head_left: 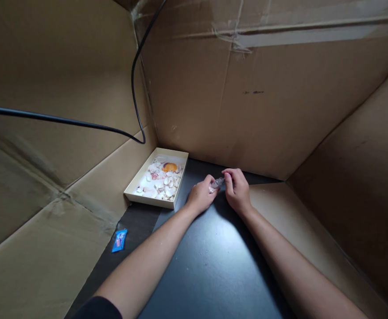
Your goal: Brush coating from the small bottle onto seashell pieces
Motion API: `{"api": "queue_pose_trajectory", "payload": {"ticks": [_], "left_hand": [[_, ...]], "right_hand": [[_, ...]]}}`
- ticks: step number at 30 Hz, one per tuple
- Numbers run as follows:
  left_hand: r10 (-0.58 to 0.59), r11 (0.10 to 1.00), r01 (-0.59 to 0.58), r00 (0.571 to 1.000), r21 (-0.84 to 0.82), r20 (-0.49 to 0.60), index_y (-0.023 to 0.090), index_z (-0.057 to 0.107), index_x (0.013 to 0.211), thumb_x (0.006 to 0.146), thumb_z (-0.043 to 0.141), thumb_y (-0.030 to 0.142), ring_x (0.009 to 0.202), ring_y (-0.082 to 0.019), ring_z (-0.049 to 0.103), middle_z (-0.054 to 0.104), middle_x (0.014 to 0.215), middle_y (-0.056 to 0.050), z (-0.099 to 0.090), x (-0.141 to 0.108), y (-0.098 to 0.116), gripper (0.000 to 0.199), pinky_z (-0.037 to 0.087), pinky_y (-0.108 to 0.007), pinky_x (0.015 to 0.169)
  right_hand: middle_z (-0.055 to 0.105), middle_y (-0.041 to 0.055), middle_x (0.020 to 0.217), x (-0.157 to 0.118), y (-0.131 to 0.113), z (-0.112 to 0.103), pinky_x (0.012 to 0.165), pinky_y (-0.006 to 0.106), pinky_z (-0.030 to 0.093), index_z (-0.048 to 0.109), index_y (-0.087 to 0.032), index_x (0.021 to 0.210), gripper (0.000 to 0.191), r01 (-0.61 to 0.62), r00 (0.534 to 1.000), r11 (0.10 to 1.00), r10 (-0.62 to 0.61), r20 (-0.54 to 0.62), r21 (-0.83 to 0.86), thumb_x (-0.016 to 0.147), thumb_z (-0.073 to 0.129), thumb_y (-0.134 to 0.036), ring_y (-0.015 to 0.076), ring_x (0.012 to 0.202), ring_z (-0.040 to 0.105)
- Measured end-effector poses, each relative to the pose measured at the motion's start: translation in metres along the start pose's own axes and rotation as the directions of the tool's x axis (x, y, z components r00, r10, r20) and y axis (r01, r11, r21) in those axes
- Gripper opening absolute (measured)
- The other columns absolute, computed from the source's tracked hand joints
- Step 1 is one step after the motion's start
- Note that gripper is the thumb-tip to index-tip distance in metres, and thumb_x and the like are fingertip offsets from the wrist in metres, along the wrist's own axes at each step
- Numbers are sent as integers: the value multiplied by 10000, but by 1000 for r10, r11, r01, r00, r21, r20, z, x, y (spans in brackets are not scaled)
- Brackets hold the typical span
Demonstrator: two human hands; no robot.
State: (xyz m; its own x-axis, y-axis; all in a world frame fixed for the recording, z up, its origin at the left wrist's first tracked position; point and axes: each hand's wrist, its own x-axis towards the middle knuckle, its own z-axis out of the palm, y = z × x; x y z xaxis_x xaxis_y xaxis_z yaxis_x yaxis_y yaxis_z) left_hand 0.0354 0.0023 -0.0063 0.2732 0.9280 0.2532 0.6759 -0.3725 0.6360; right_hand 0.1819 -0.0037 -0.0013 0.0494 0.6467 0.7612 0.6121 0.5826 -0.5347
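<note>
L arm [154,246] & R arm [285,250], both stretched fwd, angled in, and there, L hand [201,195] was curled in a grip; R hand [238,189] sat just beside, thumb [229,182] nr its bent fingers [237,174]

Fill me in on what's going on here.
A person is working with both bare hands over a dark tabletop. The left hand grips a small clear bottle, and the right hand's fingers are at its narrow end; whether they hold anything is unclear. To the left sits a shallow box of shells; nearer the person lies a blue packet.
</note>
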Motion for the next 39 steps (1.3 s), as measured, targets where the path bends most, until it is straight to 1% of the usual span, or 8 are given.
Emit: {"api": "queue_pose_trajectory", "payload": {"ticks": [2,6,10,14,17,23,29,39], "left_hand": [[-10,1000,10,1000,-17,-10,250,535,994,834,553,349,690,-157,582,653,805,3,0,1,0,189,331,-229,594],[-8,997,7,1000,-77,-12,235,548,988,833,552,326,636,-128,540,634,771,13,0,2,-1,179,327,-220,582],[27,995,-28,1000,-97,-6,230,572,1042,844,553,338,637,-116,534,637,774,15,1,2,-3,227,337,-217,590],[44,997,-43,999,-61,20,224,586,1081,861,532,335,654,-119,542,648,786,5,1,2,-4,252,347,-223,603],[74,996,-71,996,-60,47,218,590,1070,867,523,332,701,-129,563,664,841,-8,1,2,-3,242,374,-230,631],[116,993,-116,992,-18,37,188,603,978,863,524,295,823,-161,581,646,950,-50,1,3,-1,177,437,-259,735],[117,993,-118,992,5,53,189,600,1003,861,520,263,850,-177,585,628,975,-57,0,3,0,179,452,-281,764],[92,996,-93,994,2,63,164,582,1033,858,508,257,929,-203,597,632,1022,-84,2,4,-3,211,458,-300,809]], "right_hand": [[589,63,872,-1,0,1,749,334,450,582,-203,939,191,-4,1000,1000,4,-2,-15,967,409,-280,194,824,563],[586,56,851,-2,-1,4,719,328,442,580,-207,918,185,-7,995,999,12,103,-46,962,424,-294,191,787,549],[582,66,896,-2,-2,3,741,321,454,584,-208,952,175,22,998,999,-20,54,-27,961,429,-288,192,831,557],[592,58,867,-2,-1,1,758,329,447,588,-211,925,196,-3,994,998,10,109,-63,964,419,-301,195,826,561],[589,51,844,-2,-2,0,733,319,443,591,-211,901,200,-21,992,998,30,124,-67,959,428,-311,189,797,561],[597,51,859,-2,-6,1,748,314,452,600,-222,915,178,-21,989,997,31,146,-71,948,448,-309,185,810,565],[592,51,852,-3,-6,0,744,306,454,598,-214,901,165,-18,992,998,25,126,-57,942,463,-298,182,807,568],[580,49,886,-1,-3,1,724,292,461,641,-233,994,208,-26,975,996,45,219,-87,949,465,-334,176,808,579]]}}
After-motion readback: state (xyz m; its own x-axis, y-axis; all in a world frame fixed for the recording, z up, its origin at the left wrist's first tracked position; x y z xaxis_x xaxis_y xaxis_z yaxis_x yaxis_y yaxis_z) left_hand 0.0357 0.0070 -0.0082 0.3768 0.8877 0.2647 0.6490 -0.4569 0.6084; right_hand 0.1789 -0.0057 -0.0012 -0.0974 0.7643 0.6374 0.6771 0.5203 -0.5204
